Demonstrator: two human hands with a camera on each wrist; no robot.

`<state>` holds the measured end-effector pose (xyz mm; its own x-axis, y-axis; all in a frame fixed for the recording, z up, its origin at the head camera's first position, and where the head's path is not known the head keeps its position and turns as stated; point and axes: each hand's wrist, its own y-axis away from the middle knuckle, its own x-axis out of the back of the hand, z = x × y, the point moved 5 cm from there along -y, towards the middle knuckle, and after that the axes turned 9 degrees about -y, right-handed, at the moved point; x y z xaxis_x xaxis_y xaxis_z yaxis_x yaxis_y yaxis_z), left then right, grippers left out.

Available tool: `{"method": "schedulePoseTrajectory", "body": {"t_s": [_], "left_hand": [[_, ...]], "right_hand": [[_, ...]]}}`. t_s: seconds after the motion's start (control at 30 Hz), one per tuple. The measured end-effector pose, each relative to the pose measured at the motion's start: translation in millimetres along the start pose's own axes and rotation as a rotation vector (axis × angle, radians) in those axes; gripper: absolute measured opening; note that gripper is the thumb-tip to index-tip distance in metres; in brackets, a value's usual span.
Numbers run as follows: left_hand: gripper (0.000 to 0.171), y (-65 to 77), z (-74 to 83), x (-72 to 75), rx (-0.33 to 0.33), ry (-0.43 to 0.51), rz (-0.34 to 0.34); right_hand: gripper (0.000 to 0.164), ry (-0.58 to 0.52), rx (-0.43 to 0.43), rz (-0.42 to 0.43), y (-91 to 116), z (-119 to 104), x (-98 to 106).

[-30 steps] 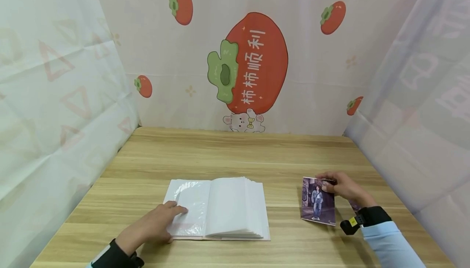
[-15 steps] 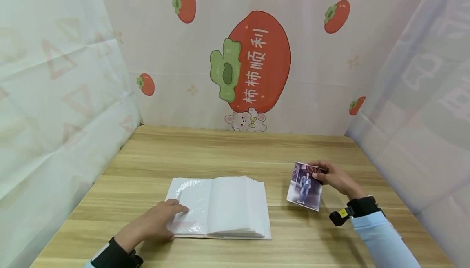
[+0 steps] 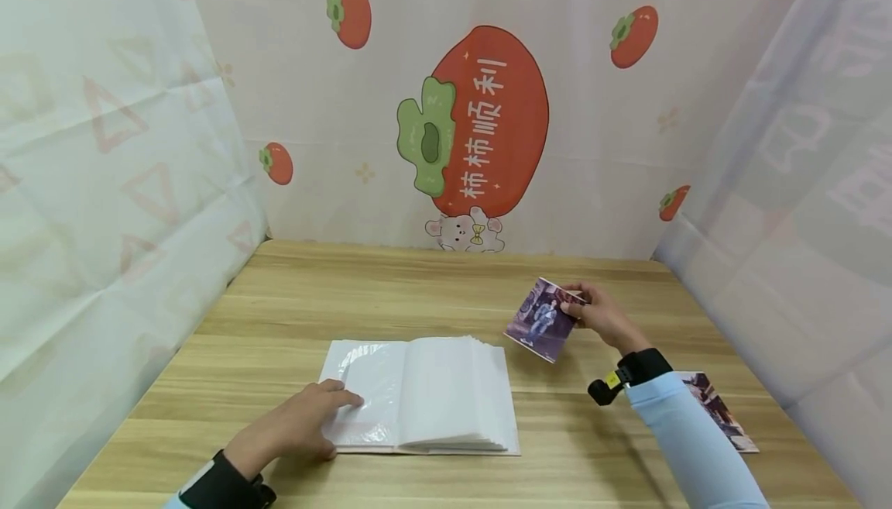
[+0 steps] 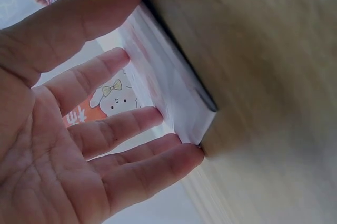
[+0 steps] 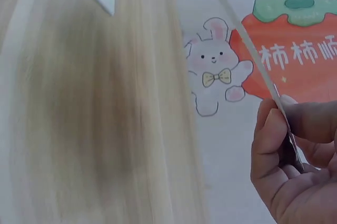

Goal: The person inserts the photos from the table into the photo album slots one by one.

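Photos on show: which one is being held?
The photo pinched in the right hand, showing a person; the other photo lies on the table, partly hidden by the sleeve.

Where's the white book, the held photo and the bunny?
White book (image 3: pixel 430 395): head view, on its right-hand page.
Held photo (image 3: pixel 540 323): head view, middle of its picture side.
Bunny (image 5: pixel 217 77): right wrist view, on its bow tie.
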<state>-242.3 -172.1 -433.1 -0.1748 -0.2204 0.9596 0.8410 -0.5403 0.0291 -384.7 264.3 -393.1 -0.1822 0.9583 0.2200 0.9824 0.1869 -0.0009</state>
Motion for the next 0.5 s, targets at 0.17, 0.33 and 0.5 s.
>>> {"method": "schedulePoseTrajectory", "body": {"t_s": [0.17,0.33,0.5], "left_hand": [[0.059,-0.5,0.7,-0.7,0.002,-0.005,0.004],[0.059,-1.2,3.1,-1.1,-0.014,-0.012,0.005],[0.059,-1.8,6.1,-0.6,-0.024,-0.028,0.009]], "right_hand": [[0.043,-0.093,-0.043,0.115,-16.0,-2.8,-11.6],[0.041,-0.156,-0.056,0.182,-29.8,-6.7,-29.5],[0.039,-0.153,-0.073,0.170,-41.5,-10.8,-51.4]]}}
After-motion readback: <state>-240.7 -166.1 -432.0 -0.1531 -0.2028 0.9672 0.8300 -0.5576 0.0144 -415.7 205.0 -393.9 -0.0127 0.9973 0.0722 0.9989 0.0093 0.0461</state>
